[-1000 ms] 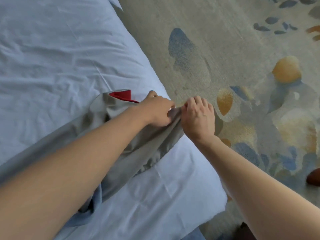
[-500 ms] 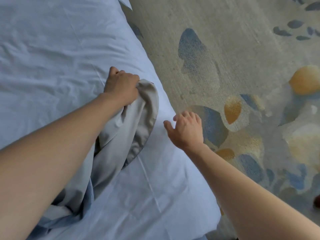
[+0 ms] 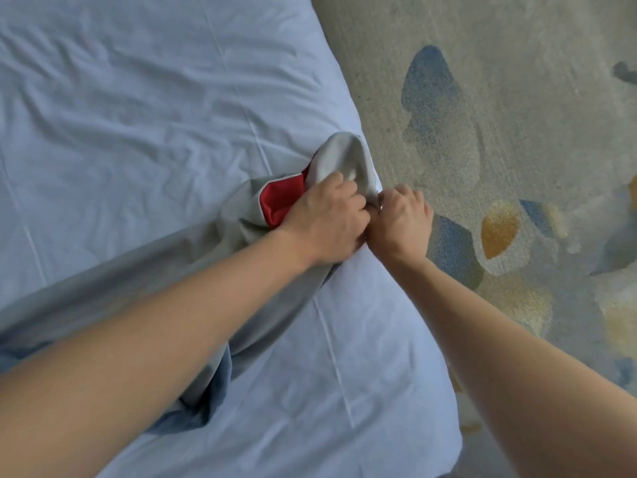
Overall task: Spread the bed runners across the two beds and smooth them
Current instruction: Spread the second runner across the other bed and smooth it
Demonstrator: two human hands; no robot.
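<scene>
Both hands' fingers clamp the bunched grey bed runner (red lining showing) at the bed edge.

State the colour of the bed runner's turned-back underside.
Red, against the runner's grey face; seen in the head view beside the left hand.

Pale blue-white creased cotton bed sheet. Grey fabric bed runner on it, red lining exposed. Beside the sheet, beige pile carpet with blue, ochre, yellow blotches.
</scene>
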